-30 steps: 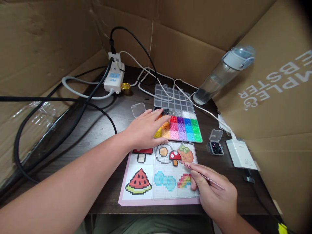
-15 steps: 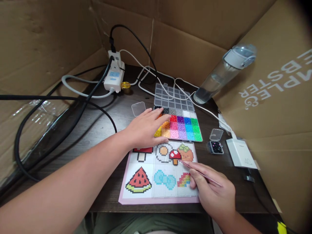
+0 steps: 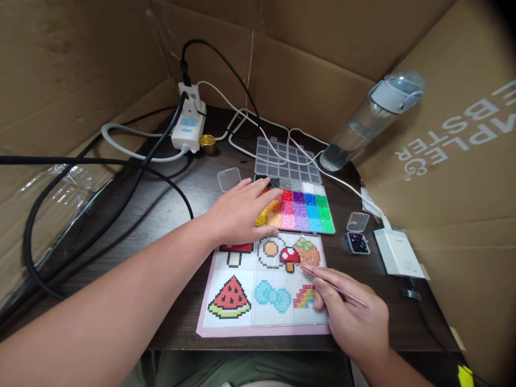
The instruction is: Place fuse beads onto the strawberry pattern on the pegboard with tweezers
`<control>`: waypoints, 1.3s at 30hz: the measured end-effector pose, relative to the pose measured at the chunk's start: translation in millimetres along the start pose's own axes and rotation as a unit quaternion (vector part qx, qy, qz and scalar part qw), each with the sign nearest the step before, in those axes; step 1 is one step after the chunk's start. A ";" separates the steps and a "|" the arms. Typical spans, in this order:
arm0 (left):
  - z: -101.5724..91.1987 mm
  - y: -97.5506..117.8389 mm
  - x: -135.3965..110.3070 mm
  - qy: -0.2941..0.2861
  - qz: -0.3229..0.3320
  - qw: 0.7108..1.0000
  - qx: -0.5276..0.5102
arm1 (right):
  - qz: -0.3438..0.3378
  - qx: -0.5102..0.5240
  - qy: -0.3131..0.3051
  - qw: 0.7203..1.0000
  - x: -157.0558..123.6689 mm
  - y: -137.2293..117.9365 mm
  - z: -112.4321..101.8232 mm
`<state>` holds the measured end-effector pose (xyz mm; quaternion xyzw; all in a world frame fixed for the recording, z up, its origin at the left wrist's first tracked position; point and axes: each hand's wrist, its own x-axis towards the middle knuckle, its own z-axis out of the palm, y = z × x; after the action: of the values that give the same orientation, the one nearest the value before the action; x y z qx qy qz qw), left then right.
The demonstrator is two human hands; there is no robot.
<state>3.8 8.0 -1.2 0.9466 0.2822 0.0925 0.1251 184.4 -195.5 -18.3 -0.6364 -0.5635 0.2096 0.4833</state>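
Observation:
My left hand (image 3: 242,212) lies open with fingers spread over the left edge of a compartment box of colored beads (image 3: 300,207). My right hand (image 3: 355,309) is closed on a pair of pink tweezers (image 3: 334,287). Their tip meets the right side of a small red-and-white mushroom made of beads (image 3: 289,258); whether it grips a bead is too small to tell. The mushroom is on a clear pegboard (image 3: 284,322) laid over a pattern sheet (image 3: 207,258). Egg, persimmon, bow and rainbow pictures show through the board, and a watermelon picture (image 3: 229,300) lies left of it.
The box's clear lid (image 3: 284,156) lies folded back, with white cables across it. A small case of black beads (image 3: 357,243) and a white charger (image 3: 399,255) lie to the right. A water bottle (image 3: 363,126), power strip (image 3: 188,126) and gold cup (image 3: 208,142) stand behind. Cardboard walls enclose the desk.

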 end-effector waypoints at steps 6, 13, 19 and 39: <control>-0.2 0.2 -1.1 0.003 0.004 1.000 -0.002 | 0.000 0.004 0.002 1.000 -0.7 -0.8 -0.3; 0.6 0.0 -0.7 0.009 0.006 1.000 0.010 | 0.004 0.005 0.007 1.000 1.0 -2.5 0.4; -0.7 0.3 0.1 0.003 0.005 1.000 0.013 | 0.005 0.001 0.001 1.000 1.8 -2.6 0.5; -1.5 1.2 -0.4 -0.001 0.004 1.000 0.012 | 0.020 0.020 0.008 1.000 0.5 0.1 1.2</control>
<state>3.6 7.1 0.5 0.9493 0.2793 0.0886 0.1142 183.6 -194.6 -18.8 -0.6392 -0.5430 0.2253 0.4958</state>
